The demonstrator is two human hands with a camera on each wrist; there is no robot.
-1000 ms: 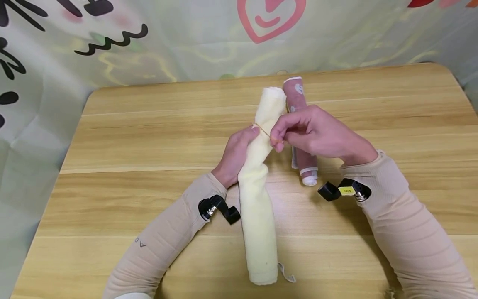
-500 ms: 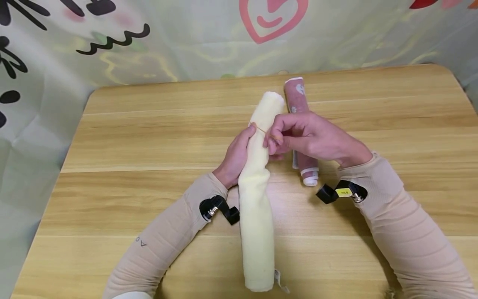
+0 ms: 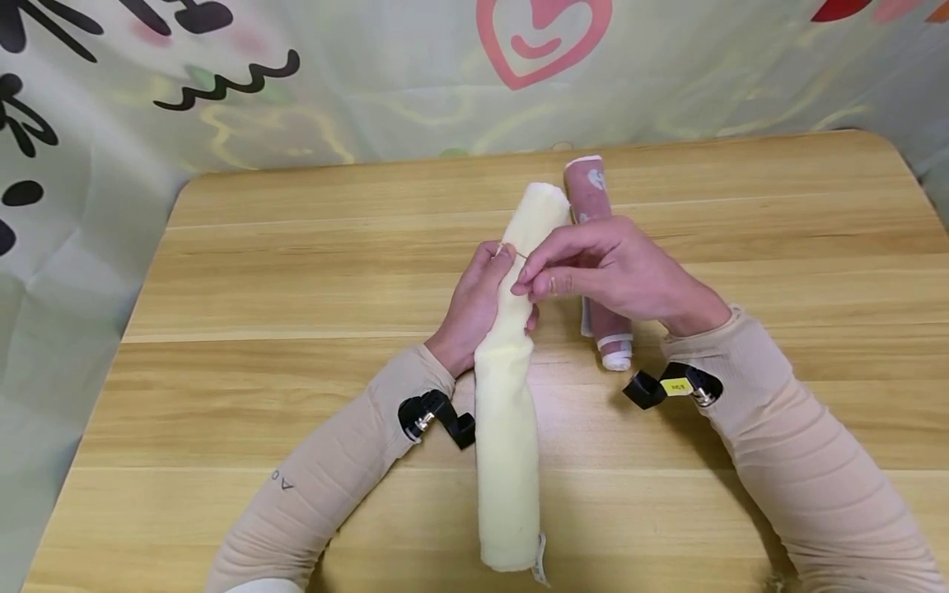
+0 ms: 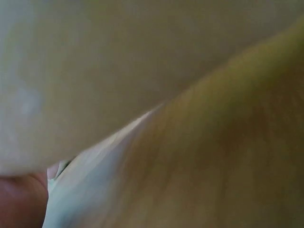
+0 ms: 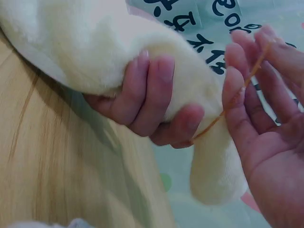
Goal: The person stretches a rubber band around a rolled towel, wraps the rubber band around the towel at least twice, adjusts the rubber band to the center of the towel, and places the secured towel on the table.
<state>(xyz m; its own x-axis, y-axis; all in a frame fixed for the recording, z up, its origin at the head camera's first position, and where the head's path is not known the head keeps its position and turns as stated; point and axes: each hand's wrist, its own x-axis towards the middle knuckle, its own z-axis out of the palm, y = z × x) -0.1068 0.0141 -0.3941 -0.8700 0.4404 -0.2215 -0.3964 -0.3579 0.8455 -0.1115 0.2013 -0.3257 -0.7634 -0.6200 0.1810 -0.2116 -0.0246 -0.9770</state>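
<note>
At a wood-grain table point(image 3: 296, 280) before a pale printed sheet point(image 3: 385, 74), the left hand point(image 3: 476, 306) grips a rolled cream towel point(image 3: 507, 461); the right hand point(image 3: 626, 272) pinches an orange band point(image 5: 257, 65).

The near end of my cream roll point(image 3: 507, 469) has swung leftward, drawing its tag point(image 3: 540, 560) in close. My right hand point(image 3: 615, 268) reaches farther over it, and less orange band point(image 5: 209, 127) shows from my head view.

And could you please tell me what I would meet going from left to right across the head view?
The left sleeve, the cream rolled cloth, the pink rolled cloth, the right sleeve.
</note>
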